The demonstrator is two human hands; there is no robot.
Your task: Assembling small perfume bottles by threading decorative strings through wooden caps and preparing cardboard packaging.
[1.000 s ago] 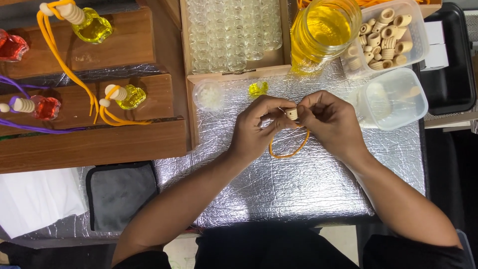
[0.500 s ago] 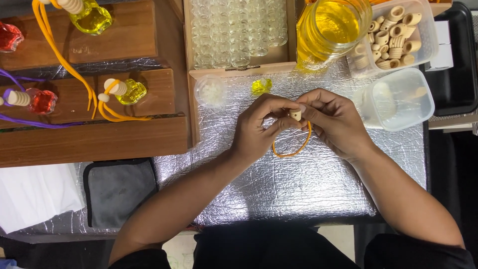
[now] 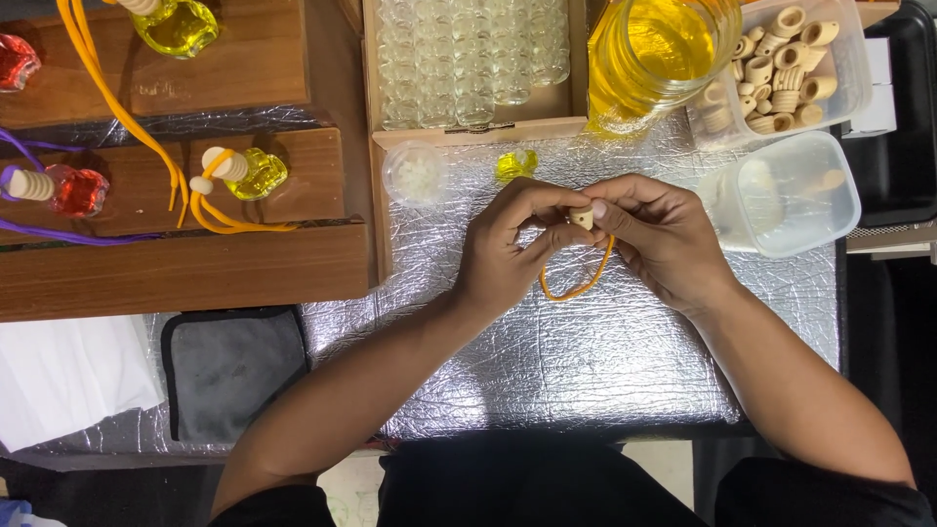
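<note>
My left hand [image 3: 512, 249] and my right hand [image 3: 664, 234] meet over the silver foil mat [image 3: 586, 361]. Between their fingertips they pinch a small pale wooden cap [image 3: 582, 217]. An orange cord loop [image 3: 576, 283] hangs from the cap and lies on the foil below my fingers. Just beyond my left hand sits a small bottle of yellow liquid [image 3: 515, 164] on the foil.
A cardboard box of empty glass vials [image 3: 473, 59] and a jar of yellow liquid [image 3: 664, 54] stand at the back. A tub of wooden caps [image 3: 791, 59] and a clear tub [image 3: 786, 195] are right. Wooden steps [image 3: 185, 263] hold finished corded bottles left. A grey cloth [image 3: 229, 366] lies nearby.
The view has shifted slightly down the table. Both hands stay together on the cap and cord, with only small finger movements.
</note>
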